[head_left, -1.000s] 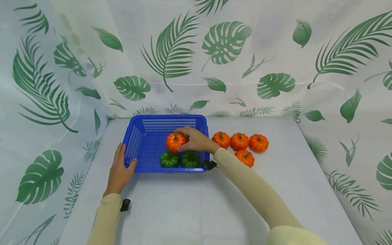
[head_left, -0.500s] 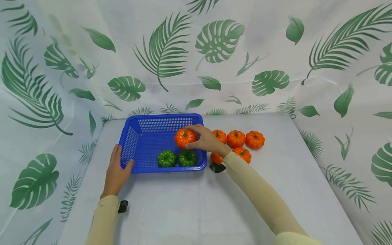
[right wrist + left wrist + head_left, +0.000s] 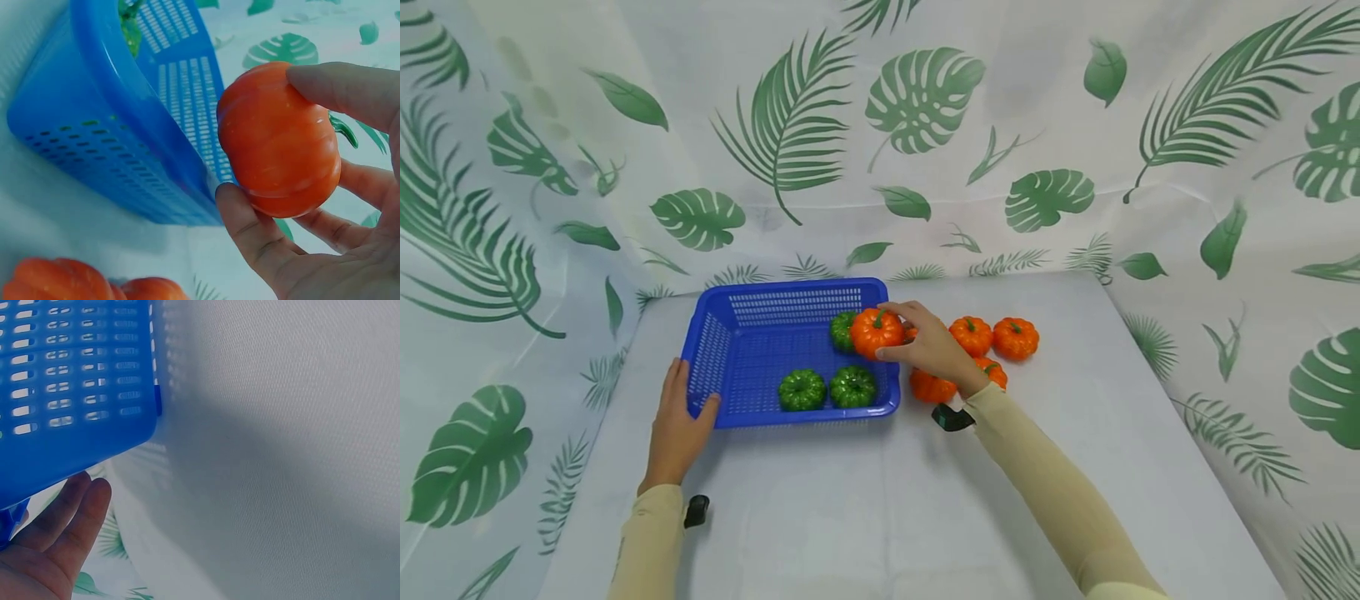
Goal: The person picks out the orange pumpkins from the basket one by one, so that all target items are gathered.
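My right hand [image 3: 928, 340] pinches an orange mini pumpkin [image 3: 877, 333] with a green stem, thumb on one side and fingers on the other. It hangs over the right side of a blue perforated basket [image 3: 737, 287], near the rim. Three green mini pumpkins show in the basket: two at the front, and one green pumpkin [image 3: 844, 332] at the back, partly covered by the orange one. At the basket's front left corner my left hand [image 3: 677, 429] grips the rim, thumb over it and fingers along the outer wall. In the left wrist view, fingers [image 3: 84, 515] lie under the blue rim.
Several more orange pumpkins [image 3: 1015, 338] stand on the white table [image 3: 820, 517] to the right of the basket, some partly behind the right hand. Leaf-printed white sheeting [image 3: 955, 200] rises behind the table and on both sides.
My right hand has carried the orange pumpkin rightward, from over the basket's middle toward its right rim. The back green pumpkin has come into sight. My left hand stays at the corner.
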`<state>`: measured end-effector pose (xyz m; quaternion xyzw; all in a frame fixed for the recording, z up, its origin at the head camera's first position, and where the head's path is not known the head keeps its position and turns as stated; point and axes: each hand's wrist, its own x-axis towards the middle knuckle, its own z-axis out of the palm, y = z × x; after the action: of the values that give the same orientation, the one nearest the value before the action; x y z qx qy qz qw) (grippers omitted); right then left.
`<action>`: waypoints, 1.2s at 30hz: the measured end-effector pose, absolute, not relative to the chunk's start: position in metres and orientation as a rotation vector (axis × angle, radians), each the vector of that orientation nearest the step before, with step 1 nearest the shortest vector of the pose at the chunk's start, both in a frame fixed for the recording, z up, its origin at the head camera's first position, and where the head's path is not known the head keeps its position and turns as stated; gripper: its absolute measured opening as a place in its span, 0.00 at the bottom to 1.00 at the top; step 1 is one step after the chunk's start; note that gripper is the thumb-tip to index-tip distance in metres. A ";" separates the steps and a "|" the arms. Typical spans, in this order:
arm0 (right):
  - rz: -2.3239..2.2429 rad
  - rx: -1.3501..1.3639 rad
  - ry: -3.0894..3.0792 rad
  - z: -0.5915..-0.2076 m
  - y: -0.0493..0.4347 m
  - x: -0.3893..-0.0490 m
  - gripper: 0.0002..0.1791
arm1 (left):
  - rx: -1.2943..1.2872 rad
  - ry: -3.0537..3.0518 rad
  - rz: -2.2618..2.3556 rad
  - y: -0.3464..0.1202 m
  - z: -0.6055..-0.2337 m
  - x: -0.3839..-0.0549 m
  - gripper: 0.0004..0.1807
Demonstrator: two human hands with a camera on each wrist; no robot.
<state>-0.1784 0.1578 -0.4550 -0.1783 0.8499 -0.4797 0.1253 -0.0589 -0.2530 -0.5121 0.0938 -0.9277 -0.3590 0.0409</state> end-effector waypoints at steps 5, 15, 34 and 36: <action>-1.425 -0.497 2.505 -0.454 0.170 -0.173 0.44 | 0.304 -2.836 -1.106 -0.251 -0.512 -0.058 0.45; -1.460 -0.468 2.541 -0.457 0.193 -0.164 0.42 | 0.290 -2.817 -1.122 -0.252 -0.514 -0.057 0.45; -1.486 -0.215 2.552 -0.456 0.250 -0.145 0.45 | 0.281 -2.826 -1.128 -0.252 -0.510 -0.057 0.45; -1.510 -0.206 2.549 -0.457 0.257 -0.142 0.45 | 0.282 -2.826 -1.133 -0.251 -0.510 -0.056 0.45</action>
<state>-0.1422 0.2565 -0.4573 -0.0691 0.8551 -0.5067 0.0859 -0.0563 -0.2513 -0.5096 0.0921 -0.9234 -0.3702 0.0418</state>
